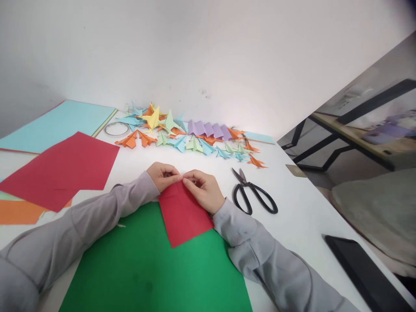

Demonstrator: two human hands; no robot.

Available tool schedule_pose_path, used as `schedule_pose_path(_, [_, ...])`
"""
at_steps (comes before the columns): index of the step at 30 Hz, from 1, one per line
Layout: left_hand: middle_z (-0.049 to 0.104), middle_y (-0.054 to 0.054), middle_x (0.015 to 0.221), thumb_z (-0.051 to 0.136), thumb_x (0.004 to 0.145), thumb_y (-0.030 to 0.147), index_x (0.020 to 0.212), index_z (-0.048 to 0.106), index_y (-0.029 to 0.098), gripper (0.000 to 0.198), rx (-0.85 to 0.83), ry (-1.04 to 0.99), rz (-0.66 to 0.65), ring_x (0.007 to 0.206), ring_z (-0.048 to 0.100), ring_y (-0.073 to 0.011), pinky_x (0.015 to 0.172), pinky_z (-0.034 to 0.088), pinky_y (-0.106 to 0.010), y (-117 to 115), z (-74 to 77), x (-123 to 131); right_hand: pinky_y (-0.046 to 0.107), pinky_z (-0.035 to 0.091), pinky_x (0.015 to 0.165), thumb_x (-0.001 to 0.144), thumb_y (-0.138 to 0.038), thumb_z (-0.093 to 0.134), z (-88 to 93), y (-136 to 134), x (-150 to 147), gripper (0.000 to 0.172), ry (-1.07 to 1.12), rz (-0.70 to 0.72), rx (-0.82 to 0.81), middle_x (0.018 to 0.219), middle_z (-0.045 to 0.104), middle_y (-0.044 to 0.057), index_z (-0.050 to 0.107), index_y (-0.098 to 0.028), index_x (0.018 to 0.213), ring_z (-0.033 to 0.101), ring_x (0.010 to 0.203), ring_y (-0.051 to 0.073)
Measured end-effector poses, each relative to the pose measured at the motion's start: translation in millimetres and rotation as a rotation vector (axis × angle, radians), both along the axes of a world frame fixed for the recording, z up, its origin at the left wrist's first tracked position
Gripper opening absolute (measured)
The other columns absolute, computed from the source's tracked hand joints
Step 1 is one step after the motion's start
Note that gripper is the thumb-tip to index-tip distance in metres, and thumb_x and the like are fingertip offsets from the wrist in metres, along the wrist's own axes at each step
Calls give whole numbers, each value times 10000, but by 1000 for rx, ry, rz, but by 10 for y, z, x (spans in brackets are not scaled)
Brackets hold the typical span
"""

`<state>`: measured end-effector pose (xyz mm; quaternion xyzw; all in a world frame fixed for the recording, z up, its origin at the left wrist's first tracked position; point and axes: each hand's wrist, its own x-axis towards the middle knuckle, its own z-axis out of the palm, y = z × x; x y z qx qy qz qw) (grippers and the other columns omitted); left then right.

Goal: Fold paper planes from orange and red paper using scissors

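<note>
A small red paper (185, 216) lies partly over a large green sheet (146, 264) in front of me. My left hand (162, 175) pinches the top edge of the red paper between thumb and fingers. Close beside it, my right hand (204, 188) pinches the same edge, the fingertips of both hands almost touching. Faint crease lines show on the red paper near its top. The part of the edge under the fingers is hidden.
Black-handled scissors (250, 186) lie right of my hands, a black tablet-like object (364, 268) farther right. Folded paper shapes (195, 143) line the wall. Red sheets (78, 164), blue sheets (65, 123) and an orange sheet (19, 212) are on the left, near a ring (116, 135).
</note>
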<state>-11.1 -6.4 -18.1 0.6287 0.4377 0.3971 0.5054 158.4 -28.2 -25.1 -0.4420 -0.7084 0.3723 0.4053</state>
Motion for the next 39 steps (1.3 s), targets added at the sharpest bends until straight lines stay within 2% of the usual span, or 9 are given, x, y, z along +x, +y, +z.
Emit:
schedule_pose_path(3, [598, 11, 477, 676, 583, 339, 559, 657, 139, 203, 16, 1, -18, 465, 483, -87, 451, 368, -199, 5, 1, -2, 238, 402, 518, 764, -315, 538, 25, 3, -5, 143, -21, 23, -33, 580, 586, -18, 604, -196, 716, 505, 526, 113])
schedule_pose_path(10, [555, 34, 400, 728, 502, 299, 520, 653, 151, 166, -129, -95, 105, 382, 432, -66, 380, 329, -185, 14, 104, -21, 229, 346, 488, 687, -322, 573, 26, 44, 37, 139, 124, 20, -183, 553, 544, -32, 600, -186, 677, 462, 511, 103])
schedule_pose_path(14, [562, 29, 399, 760, 459, 326, 532, 665, 155, 209, -155, -161, 181, 370, 426, -66, 356, 305, -185, 77, 41, -65, 221, 310, 451, 638, -310, 606, 2, 54, 73, 129, 236, -38, -257, 474, 506, -56, 583, -185, 613, 412, 440, 84])
schedule_pose_path(19, [605, 6, 463, 776, 436, 349, 544, 658, 146, 258, -187, -222, 207, 422, 499, -91, 402, 373, -204, 134, -25, -89, 222, 303, 423, 592, -287, 622, -9, 66, 104, 125, 419, -118, -317, 436, 514, -48, 559, -185, 559, 411, 393, 82])
schedule_pose_path(22, [600, 9, 451, 768, 459, 314, 535, 657, 146, 215, -201, -210, 157, 418, 492, -85, 407, 369, -195, 90, 24, -66, 230, 339, 440, 634, -341, 628, -6, 66, 78, 160, 456, -93, -334, 533, 582, -25, 577, -189, 630, 456, 428, 94])
schedule_pose_path(25, [619, 7, 477, 750, 495, 272, 555, 671, 141, 165, -162, -133, 49, 444, 509, -84, 433, 381, -187, 27, 64, -41, 231, 355, 482, 649, -407, 670, -3, 53, 32, 233, 310, -1, -308, 568, 578, -26, 604, -186, 684, 467, 483, 99])
schedule_pose_path(28, [629, 9, 508, 712, 557, 250, 583, 676, 136, 123, -88, -65, -44, 479, 529, -84, 473, 401, -184, -3, 48, -37, 225, 333, 484, 657, -419, 674, -1, 46, 19, 252, 169, 61, -276, 547, 554, -27, 604, -177, 659, 440, 491, 93])
schedule_pose_path(33, [606, 17, 499, 653, 608, 244, 600, 684, 132, 116, -13, 3, -146, 471, 490, -69, 483, 366, -178, 13, -10, -58, 226, 331, 506, 690, -388, 633, 29, 61, 51, 219, 108, 101, -251, 546, 544, -34, 614, -170, 671, 422, 494, 82])
schedule_pose_path(39, [591, 14, 473, 639, 591, 253, 580, 690, 131, 133, -5, 43, -195, 464, 472, -81, 475, 350, -195, 41, -2, -95, 207, 302, 458, 648, -401, 673, 105, 60, 59, 253, 124, 185, -410, 505, 530, -47, 605, -157, 643, 405, 450, 63])
